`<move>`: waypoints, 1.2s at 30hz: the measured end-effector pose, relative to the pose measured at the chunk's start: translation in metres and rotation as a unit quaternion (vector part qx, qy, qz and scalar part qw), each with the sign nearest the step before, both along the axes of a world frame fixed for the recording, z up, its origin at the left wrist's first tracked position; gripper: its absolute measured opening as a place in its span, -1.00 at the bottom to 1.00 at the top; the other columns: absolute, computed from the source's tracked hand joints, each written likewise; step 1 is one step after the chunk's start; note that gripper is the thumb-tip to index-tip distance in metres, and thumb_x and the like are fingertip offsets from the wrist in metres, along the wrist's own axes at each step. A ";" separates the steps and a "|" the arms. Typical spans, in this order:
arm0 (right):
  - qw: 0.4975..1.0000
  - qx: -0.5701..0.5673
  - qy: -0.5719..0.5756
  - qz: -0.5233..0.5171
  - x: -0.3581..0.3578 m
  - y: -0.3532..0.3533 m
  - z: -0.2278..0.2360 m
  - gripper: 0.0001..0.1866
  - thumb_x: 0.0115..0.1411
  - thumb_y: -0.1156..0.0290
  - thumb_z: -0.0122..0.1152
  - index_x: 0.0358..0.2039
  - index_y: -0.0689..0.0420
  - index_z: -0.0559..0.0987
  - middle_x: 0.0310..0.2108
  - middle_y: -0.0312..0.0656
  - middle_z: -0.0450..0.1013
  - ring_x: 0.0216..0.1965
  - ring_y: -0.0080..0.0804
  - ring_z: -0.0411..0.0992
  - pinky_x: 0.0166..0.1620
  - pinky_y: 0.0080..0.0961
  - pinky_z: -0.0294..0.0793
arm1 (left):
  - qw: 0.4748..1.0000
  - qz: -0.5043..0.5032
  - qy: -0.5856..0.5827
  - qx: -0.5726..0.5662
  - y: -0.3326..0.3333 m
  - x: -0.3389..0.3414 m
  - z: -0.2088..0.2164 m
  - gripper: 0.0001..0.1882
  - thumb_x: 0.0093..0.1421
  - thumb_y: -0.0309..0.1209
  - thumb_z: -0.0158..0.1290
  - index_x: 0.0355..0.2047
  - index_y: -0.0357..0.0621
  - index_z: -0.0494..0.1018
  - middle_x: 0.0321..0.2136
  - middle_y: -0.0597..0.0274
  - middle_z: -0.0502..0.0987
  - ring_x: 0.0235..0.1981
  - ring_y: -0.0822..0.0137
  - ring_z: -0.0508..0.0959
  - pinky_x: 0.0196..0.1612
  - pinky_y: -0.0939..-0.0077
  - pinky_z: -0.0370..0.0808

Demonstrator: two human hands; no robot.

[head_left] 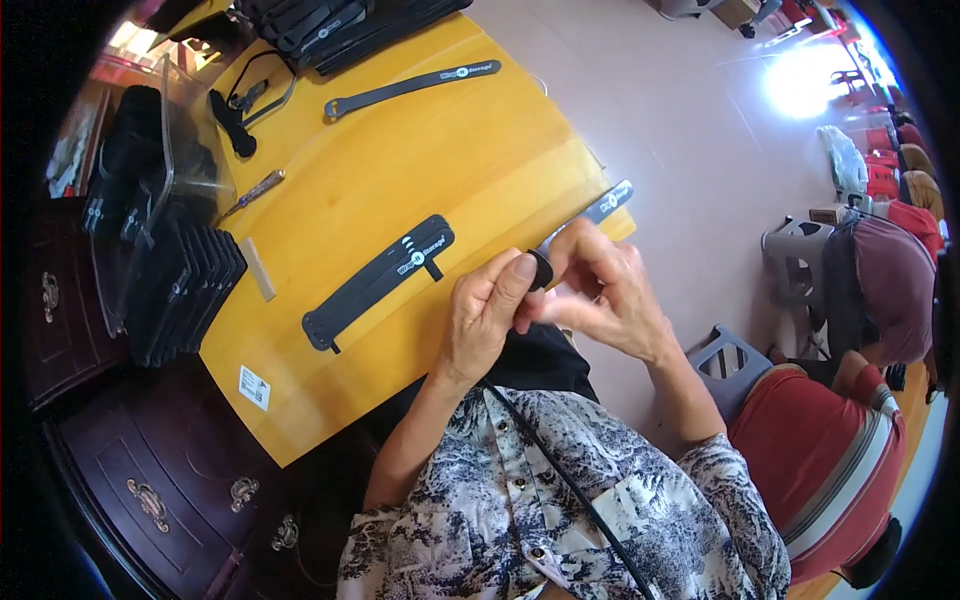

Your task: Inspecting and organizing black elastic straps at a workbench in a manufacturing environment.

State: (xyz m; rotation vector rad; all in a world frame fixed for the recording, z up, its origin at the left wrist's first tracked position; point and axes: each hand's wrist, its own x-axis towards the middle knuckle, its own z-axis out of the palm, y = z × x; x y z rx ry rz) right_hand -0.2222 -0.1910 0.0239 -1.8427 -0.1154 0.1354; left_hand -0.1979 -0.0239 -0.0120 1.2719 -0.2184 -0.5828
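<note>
My left hand is closed, its thumb and fingers pinching the rounded dark end of a black strap. Close beside it, my right hand has its fingers curled in toward that end, slightly blurred; what lies between them is hidden. Past the right fingers, a strap length with white print reaches over the table's right corner; the hands cover where it joins the held end. On the table to the left lies a stack of black straps, with small tabs sticking out. A single black strap lies farther back.
The yellow table carries a screwdriver, a thin wooden strip and a black band. Strap piles stand at the back and left, by a clear bin. Right, a person sits near grey stools.
</note>
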 end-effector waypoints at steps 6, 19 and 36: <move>0.976 0.001 -0.085 -0.202 -0.009 0.012 -0.005 -0.67 0.14 0.23 0.25 -0.19 0.19 0.52 -0.48 -0.23 0.30 -0.49 -0.49 0.30 -0.46 -0.54 0.30 | 0.999 0.005 -0.014 -0.030 -0.026 -0.003 0.012 -0.60 0.37 -0.16 -0.18 -0.45 -0.23 0.38 -0.70 0.41 0.32 -0.70 0.59 0.28 -0.64 0.67 0.22; 0.872 0.049 -0.075 -0.481 0.034 -0.083 -0.018 -0.59 0.24 0.02 0.05 -0.43 0.14 0.57 -0.59 -0.42 0.26 -0.57 -0.70 0.19 -0.54 -0.70 0.09 | 0.979 -0.029 -0.195 0.056 -0.067 -0.020 0.020 -0.64 0.31 -0.31 -0.05 -0.58 -0.27 0.29 -0.70 0.26 0.41 -0.71 0.53 0.39 -0.64 0.63 0.32; 0.757 0.226 -0.108 -0.603 0.027 -0.386 -0.149 -0.66 0.26 0.04 0.07 -0.30 0.09 0.46 -0.56 -0.34 0.32 -0.69 -0.68 0.12 -0.71 -0.75 0.09 | 0.940 0.177 -0.279 0.088 0.081 -0.023 0.060 -0.72 0.29 -0.31 -0.04 -0.33 -0.36 0.42 -0.52 0.14 0.49 -0.59 0.36 0.51 -0.54 0.55 0.43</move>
